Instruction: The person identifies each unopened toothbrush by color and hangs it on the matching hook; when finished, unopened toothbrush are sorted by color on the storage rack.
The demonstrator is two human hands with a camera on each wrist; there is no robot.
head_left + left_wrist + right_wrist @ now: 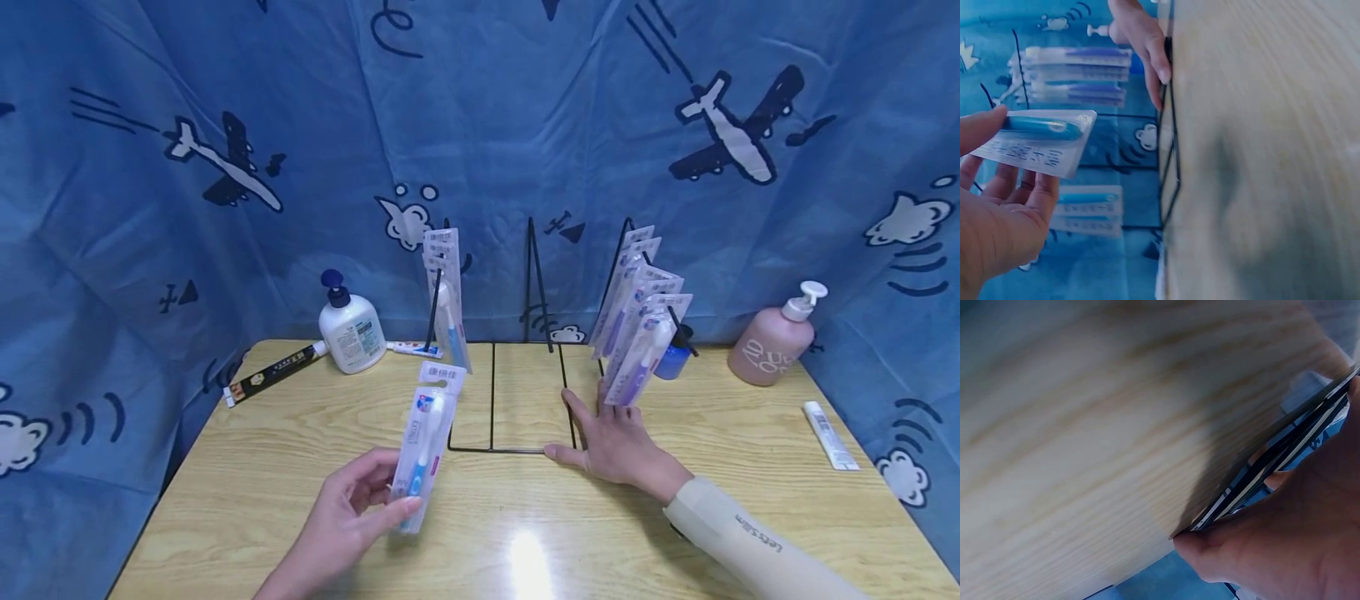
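My left hand (352, 512) pinches a packaged blue toothbrush (423, 446) above the wooden table (247, 483); the left wrist view shows the same pack (1038, 140) between thumb and fingers. My right hand (611, 442) lies flat with straight fingers on the base of a black wire display rack (525, 396), thumb along its front wire. Several purple toothbrush packs (637, 325) hang on the rack's right hook, just beyond my right fingertips. One blue pack (447, 296) hangs on the left hook. In the right wrist view my hand (1285, 544) presses the rack wire (1272, 469).
A white pump bottle (351, 327) and a black tube (273, 371) sit at the back left. A pink pump bottle (776, 337) stands back right, a white tube (830, 433) near the right edge. Blue cartoon cloth (480, 125) surrounds the table.
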